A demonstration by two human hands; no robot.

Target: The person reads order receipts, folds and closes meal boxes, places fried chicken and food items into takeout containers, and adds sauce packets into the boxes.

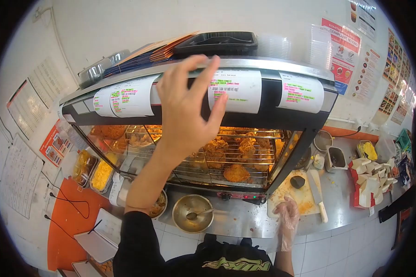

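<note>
My left hand [188, 106] is raised bare in front of the food warmer [269, 99], fingers spread and bent, thumb apart from the index finger — I see nothing in its grasp. It is nearest the middle paper slip [245, 97], which hangs on the warmer's upper front with green and pink highlighting on it; my fingers overlap its left side in view, and I can't tell whether they touch it. Another highlighted slip [302, 94] hangs to the right, and overlapping slips [131, 97] hang to the left. A black tray [217, 41] lies on top of the warmer, and fried pieces [236, 172] sit on the racks inside. My right hand [288, 214], in a clear plastic glove, is low at the near edge of the cutting board [286, 189]; its fingers are partly curled, but I can't tell whether they are clenched or grip anything. On the board lie a dark round object [297, 182] and a knife [317, 187] — its pale handle points towards me. To the left, a metal bowl [176, 203] holds a spoon [201, 213].
</note>
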